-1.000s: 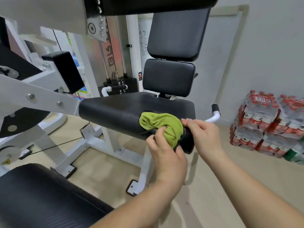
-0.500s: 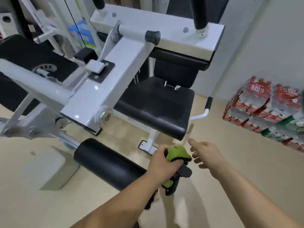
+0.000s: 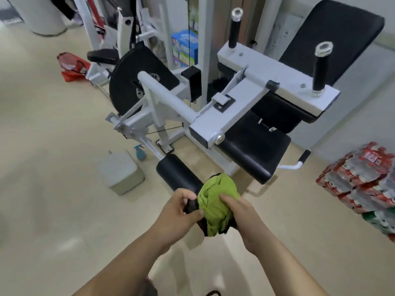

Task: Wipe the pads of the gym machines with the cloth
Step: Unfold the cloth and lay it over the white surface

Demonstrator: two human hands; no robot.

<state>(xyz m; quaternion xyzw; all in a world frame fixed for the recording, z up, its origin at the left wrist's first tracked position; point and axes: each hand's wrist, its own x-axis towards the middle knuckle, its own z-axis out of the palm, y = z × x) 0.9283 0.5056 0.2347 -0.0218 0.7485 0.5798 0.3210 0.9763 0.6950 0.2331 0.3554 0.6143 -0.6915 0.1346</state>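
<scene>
A green cloth (image 3: pixel 217 201) is draped over the near end of a black roller pad (image 3: pixel 181 174) on a white gym machine. My left hand (image 3: pixel 181 212) grips the roller pad just left of the cloth. My right hand (image 3: pixel 241 212) presses the cloth against the pad from the right. Behind the roller are the machine's black seat pad (image 3: pixel 254 150) and its black back pad (image 3: pixel 329 39).
A white machine arm (image 3: pixel 235 107) with two upright black handles crosses above the seat. A grey container (image 3: pixel 119 171) and a blue spray bottle (image 3: pixel 140 151) stand on the beige floor at left. Packs of bottled water (image 3: pixel 361 178) are stacked at right.
I have left the seat pad and stepped back. The cloth went from the seat's edge to the roller pad's end, and my right hand has come onto the cloth.
</scene>
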